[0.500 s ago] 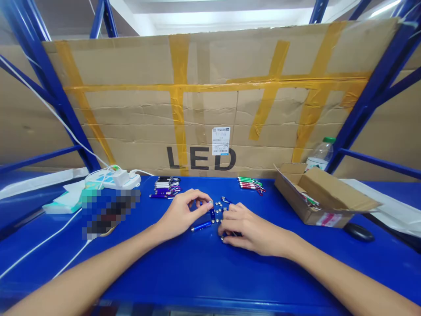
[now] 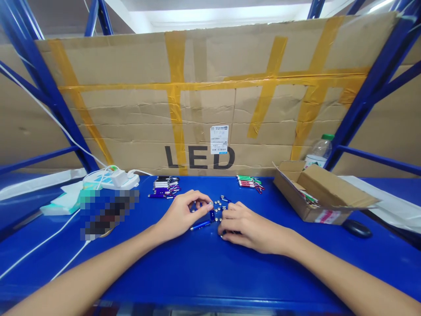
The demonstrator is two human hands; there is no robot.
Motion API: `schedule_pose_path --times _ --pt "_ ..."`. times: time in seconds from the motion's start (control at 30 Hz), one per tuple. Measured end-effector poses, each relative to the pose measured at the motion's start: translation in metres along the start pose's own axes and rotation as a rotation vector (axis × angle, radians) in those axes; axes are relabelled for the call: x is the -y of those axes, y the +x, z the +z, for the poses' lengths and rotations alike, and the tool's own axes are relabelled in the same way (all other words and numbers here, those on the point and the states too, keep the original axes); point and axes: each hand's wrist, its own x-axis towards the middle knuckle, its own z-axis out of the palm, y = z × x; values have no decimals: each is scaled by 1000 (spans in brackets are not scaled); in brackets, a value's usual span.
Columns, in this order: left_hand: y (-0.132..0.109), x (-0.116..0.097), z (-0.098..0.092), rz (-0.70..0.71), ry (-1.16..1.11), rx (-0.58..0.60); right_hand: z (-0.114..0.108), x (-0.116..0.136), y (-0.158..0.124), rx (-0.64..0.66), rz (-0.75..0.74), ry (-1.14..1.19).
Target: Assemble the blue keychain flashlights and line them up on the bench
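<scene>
My left hand (image 2: 184, 213) pinches a short blue penlight tube (image 2: 212, 215) upright between thumb and fingertips, its end just above the table. A second blue penlight tube (image 2: 200, 225) lies flat below those fingers. Several small silver button cells (image 2: 217, 209) are scattered between the two hands. My right hand (image 2: 245, 228) rests on the table just right of the cells, its fingers curled together; what they hold is mostly hidden beneath them. A blue penlight piece with a silver clip end (image 2: 225, 199) lies behind the right fingertips.
Rows of penlights in black, silver and purple (image 2: 164, 186) lie back left, green and red ones (image 2: 249, 182) back right. An open cardboard box (image 2: 296, 197), a black mouse (image 2: 357, 228) and a bottle (image 2: 319, 151) are at right. A power strip (image 2: 125, 179) with white cables sits left.
The view has shifted slightly. Both hands keep nearly the same pose, and the left still pinches the blue tube. The right fingers have drawn in a little over what lies under them.
</scene>
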Motion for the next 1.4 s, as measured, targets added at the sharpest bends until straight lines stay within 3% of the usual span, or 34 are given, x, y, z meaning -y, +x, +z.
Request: schedule_pose_path --times 0.37,0.7,0.93,1.2,1.4 --pt "0 2 0 -8 -11 -1 0 1 -1 -33 9 29" --pt "0 3 -1 -19 2 -11 2 -1 0 -291 43 119" --pt "-1 0 1 4 -3 19 4 -9 -1 -488 -13 80" --pt "-3 -4 2 28 23 82 8 -14 2 -543 -50 -12" --pt "-6 -6 3 16 45 157 6 -13 2 -575 56 41"
